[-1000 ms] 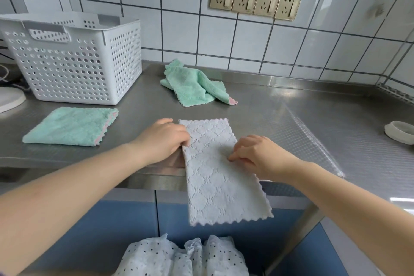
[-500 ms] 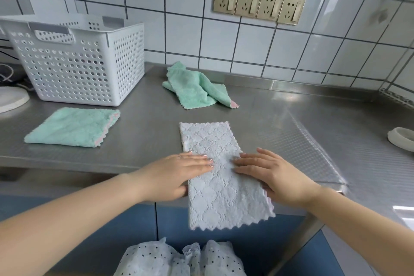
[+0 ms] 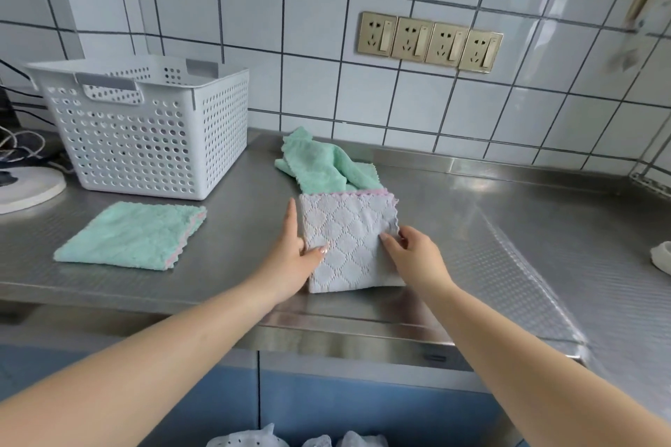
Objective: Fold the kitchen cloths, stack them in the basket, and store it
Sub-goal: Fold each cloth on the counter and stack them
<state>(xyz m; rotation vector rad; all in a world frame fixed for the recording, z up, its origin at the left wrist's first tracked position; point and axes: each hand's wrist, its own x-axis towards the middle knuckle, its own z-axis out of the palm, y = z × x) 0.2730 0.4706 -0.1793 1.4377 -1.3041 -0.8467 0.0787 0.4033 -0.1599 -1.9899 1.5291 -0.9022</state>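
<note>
I see the folded grey cloth [image 3: 348, 243] on the steel table [image 3: 508, 229], its far edge touching the crumpled green cloth [image 3: 319, 163]; my left hand [image 3: 294, 261] presses straight-fingered along its left edge, my right hand [image 3: 417, 258] pinches its right edge

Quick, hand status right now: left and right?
Left hand: open, fingers straight along the grey cloth's left edge, thumb on top.
Right hand: pinching the grey cloth's right edge.

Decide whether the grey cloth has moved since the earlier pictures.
Yes. The grey cloth hung over the counter's front edge before; now, folded shorter, it lies wholly on the counter, its far edge reaching the crumpled green cloth.
</note>
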